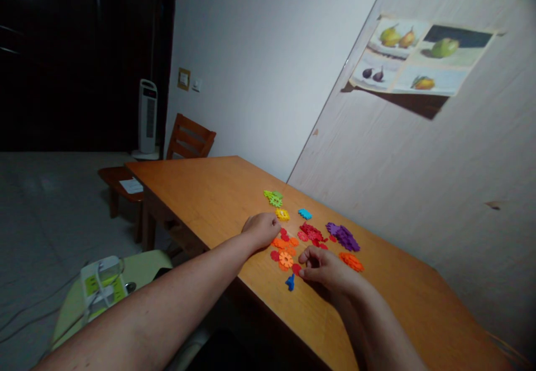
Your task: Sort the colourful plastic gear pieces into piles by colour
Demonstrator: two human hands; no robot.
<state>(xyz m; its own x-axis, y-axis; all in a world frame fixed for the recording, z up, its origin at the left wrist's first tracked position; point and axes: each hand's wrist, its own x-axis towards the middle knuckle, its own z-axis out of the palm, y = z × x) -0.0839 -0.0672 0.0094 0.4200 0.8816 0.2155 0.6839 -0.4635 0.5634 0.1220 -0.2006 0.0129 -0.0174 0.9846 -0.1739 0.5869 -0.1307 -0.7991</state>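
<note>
My left hand (pixel 263 230) rests on the table with its fingers curled closed beside the yellow pieces (pixel 282 214) and orange pieces (pixel 290 247); whatever its fingers hold is hidden. At the tips of my right hand (pixel 319 266), thumb and bent forefinger meet the edge of a red notched disc (pixel 296 269). Just in front lies a blue piece (pixel 290 282), apart from both hands. Between and beyond my hands are a red pile (pixel 312 232), a purple pile (pixel 344 237), a second orange pile (pixel 351 261), green pieces (pixel 274 199) and a light blue one (pixel 305 213).
The wooden table (pixel 196 184) runs along the wall. Beyond its far end stand a wooden chair (pixel 190 136) and a white tower heater (pixel 147 117). At the left, a power strip (pixel 103 284) with cables lies on a green stool (pixel 146 265). Fruit pictures (pixel 422 58) hang on the wall.
</note>
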